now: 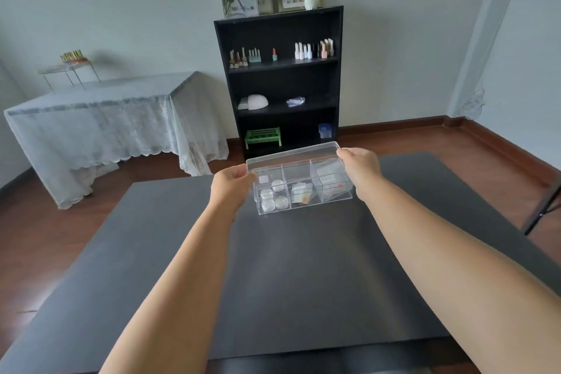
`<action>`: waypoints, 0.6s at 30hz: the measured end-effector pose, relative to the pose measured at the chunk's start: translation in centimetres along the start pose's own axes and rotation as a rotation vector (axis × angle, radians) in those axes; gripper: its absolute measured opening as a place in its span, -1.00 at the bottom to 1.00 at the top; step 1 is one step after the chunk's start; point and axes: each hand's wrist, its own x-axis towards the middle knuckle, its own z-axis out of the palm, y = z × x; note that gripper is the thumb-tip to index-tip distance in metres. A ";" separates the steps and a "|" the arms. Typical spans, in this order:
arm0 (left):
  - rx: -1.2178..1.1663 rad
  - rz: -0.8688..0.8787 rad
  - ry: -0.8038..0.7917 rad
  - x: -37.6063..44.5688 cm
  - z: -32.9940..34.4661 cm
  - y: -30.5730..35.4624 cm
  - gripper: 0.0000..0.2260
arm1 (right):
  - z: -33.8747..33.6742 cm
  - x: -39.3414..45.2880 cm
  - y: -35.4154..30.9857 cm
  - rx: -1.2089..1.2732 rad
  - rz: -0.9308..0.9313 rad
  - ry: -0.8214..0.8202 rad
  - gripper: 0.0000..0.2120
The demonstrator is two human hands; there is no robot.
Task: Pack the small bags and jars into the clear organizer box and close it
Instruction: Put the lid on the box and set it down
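Both hands are seen near the centre of the frame, holding a clear lid [293, 152] by its two short ends above the clear organizer box [303, 188]. The left hand [232, 182] is closed on the lid's left end, fingers pinched over the corner; the right hand [359, 168] is clamped on the right end in the same way. The lid is held tilted, its far edge raised toward the upper middle of the frame, and it is not yet seated on the box.

The box rests on the dark grey table [288, 267], just above the frame's centre. Small round jars [273, 196] are gathered in its left compartment, small bags [300, 191] lie in the middle one, and larger clear bags [332, 179] fill the right one. Packing is judged complete, with only the closing left.

Several things could go wrong from here. The bags on the right appear to be heaped near the rim, so the lid may be stopped or rocked by them and left sitting crooked. If the lid is lowered off square, one corner may catch on the wall and the light box could be pushed across the smooth table. A slippery pinch on clear plastic could also let one end drop first. Whether the lid is hinged or loose cannot be told.
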 end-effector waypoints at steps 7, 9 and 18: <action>0.110 -0.057 0.016 0.9 1.0 -0.1 -0.80 | 0.6 0.5 0.8 -0.074 -0.030 -0.020 -0.68; 0.125 -0.060 0.026 1.1 1.2 -0.2 -0.72 | 0.5 0.5 0.8 -0.097 -0.019 -0.007 -0.68; 0.149 -0.039 0.025 1.1 1.3 -0.4 -0.67 | 0.1 0.8 1.5 -0.086 -0.011 -0.021 -0.82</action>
